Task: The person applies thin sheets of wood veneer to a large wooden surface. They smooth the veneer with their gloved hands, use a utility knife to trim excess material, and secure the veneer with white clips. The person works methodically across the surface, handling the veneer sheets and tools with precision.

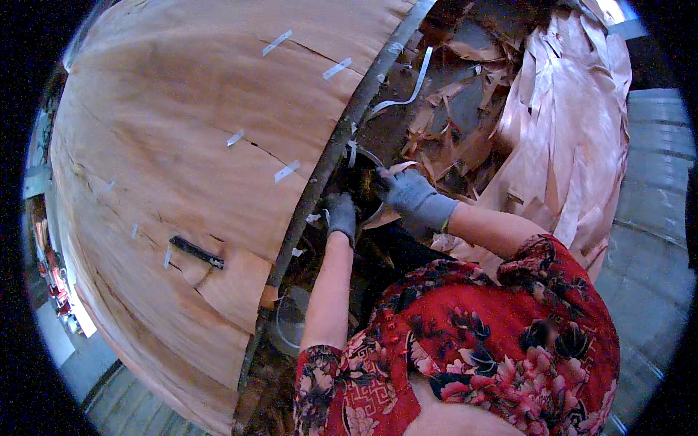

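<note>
Both of my hands wear grey gloves and are close together at a dark round container (373, 211) beside the table edge. My left hand (340, 215) is at the container's left side, its fingertips lost in shadow. From the right, my right hand (414, 195) reaches over the rim, fingers closed around something too dark to make out. Thin brown strips (407, 167) lie next to its fingers. To the left, a large brown veneer-like sheet (196, 94) covers the tabletop, with cracks and short pieces of white tape (277, 42) across it.
A black bar-shaped tool (196, 251) lies on the sheet. The table's dark edge (320, 171) runs diagonally beside my left hand. Torn brown scraps (443, 123) and a curled white strip (418, 87) lie beyond my hands. Long pale sheets (567, 131) hang at the right, above grey flooring (654, 189).
</note>
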`<state>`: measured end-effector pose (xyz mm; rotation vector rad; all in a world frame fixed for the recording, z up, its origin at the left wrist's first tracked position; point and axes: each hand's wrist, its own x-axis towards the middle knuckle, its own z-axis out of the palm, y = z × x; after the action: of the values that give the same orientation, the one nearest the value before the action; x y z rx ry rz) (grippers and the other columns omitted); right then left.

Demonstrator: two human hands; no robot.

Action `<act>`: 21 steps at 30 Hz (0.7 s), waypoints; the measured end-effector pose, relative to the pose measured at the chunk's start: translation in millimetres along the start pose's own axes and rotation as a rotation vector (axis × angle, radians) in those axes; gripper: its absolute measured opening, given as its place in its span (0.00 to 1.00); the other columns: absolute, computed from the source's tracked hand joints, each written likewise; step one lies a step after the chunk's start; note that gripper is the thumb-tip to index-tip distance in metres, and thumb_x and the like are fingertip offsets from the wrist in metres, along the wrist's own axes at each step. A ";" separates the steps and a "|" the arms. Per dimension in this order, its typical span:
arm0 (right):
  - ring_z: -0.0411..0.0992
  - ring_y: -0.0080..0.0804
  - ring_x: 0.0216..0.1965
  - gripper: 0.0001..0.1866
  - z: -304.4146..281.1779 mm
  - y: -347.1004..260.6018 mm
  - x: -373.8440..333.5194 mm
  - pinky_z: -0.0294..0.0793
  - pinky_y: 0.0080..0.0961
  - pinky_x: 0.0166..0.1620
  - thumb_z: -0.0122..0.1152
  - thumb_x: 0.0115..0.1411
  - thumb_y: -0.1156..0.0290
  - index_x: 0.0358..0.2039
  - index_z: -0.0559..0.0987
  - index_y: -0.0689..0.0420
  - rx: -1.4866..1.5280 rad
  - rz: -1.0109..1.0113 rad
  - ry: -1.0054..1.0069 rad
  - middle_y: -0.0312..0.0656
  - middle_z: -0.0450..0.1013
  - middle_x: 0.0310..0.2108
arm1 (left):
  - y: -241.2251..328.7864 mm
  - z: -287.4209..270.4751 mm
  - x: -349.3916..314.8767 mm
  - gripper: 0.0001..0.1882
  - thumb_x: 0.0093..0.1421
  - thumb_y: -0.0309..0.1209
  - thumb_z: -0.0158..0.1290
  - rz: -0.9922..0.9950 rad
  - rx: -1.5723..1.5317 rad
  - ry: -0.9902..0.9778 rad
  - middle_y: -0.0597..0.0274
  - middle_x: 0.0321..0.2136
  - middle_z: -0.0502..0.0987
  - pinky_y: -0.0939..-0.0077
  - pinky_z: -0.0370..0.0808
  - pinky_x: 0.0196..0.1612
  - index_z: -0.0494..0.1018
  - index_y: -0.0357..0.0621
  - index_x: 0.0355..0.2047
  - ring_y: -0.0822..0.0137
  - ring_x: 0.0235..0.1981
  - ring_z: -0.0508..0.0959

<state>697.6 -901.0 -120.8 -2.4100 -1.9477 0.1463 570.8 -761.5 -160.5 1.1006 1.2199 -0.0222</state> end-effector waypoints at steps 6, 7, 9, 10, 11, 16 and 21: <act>0.75 0.40 0.27 0.13 -29.2 -18.3 12.5 0.72 0.38 0.25 0.56 0.47 0.70 0.34 0.79 0.59 -0.035 0.073 -0.207 0.49 0.73 0.40 | -74.1 -50.8 -61.9 0.13 0.58 0.36 0.47 0.136 0.206 0.004 0.56 0.18 0.73 0.66 0.71 0.26 0.72 0.39 0.25 0.62 0.18 0.72; 0.75 0.40 0.27 0.15 -31.8 -17.0 12.8 0.72 0.38 0.25 0.56 0.48 0.71 0.37 0.78 0.58 -0.016 0.128 -0.232 0.49 0.73 0.38 | -99.7 -67.2 -82.6 0.13 0.58 0.37 0.47 0.144 0.281 -0.008 0.56 0.18 0.73 0.66 0.71 0.26 0.72 0.39 0.25 0.61 0.18 0.72; 0.74 0.42 0.26 0.19 -31.0 -13.9 13.0 0.72 0.39 0.25 0.54 0.50 0.71 0.44 0.74 0.56 0.054 0.247 -0.233 0.49 0.73 0.32 | -158.6 -109.8 -130.6 0.14 0.58 0.37 0.47 0.055 0.436 -0.029 0.55 0.18 0.73 0.65 0.71 0.27 0.73 0.38 0.26 0.61 0.18 0.72; 0.74 0.44 0.25 0.21 -26.5 -11.1 12.7 0.72 0.40 0.25 0.53 0.51 0.71 0.48 0.71 0.55 0.104 0.306 -0.211 0.49 0.73 0.27 | -187.3 -134.0 -158.5 0.14 0.58 0.37 0.47 -0.013 0.503 -0.033 0.55 0.18 0.73 0.65 0.71 0.27 0.73 0.38 0.26 0.61 0.19 0.72; 0.73 0.44 0.25 0.21 -21.7 -7.6 13.7 0.72 0.39 0.25 0.52 0.52 0.71 0.49 0.70 0.55 0.020 0.193 -0.250 0.50 0.73 0.26 | -215.7 -157.3 -186.9 0.14 0.58 0.37 0.47 -0.095 0.543 -0.023 0.55 0.19 0.74 0.65 0.71 0.27 0.73 0.38 0.26 0.60 0.19 0.72; 0.74 0.46 0.27 0.17 -23.6 -23.6 10.2 0.72 0.40 0.29 0.53 0.53 0.68 0.45 0.73 0.51 0.162 0.305 -0.121 0.49 0.73 0.25 | -315.3 -232.3 -298.4 0.15 0.58 0.38 0.47 -0.461 0.587 0.026 0.54 0.19 0.74 0.64 0.71 0.28 0.73 0.37 0.27 0.59 0.19 0.73; 0.73 0.52 0.33 0.21 -16.9 -21.7 5.2 0.72 0.42 0.34 0.57 0.50 0.59 0.47 0.73 0.46 0.336 0.527 -0.152 0.51 0.70 0.43 | -305.0 -235.1 -314.3 0.15 0.58 0.38 0.47 -0.369 0.515 0.026 0.53 0.20 0.75 0.63 0.71 0.29 0.73 0.37 0.28 0.57 0.20 0.73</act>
<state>679.2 -890.8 -102.3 -2.6577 -1.1560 0.6289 103.8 -923.5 -108.2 1.2979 1.4706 -0.6355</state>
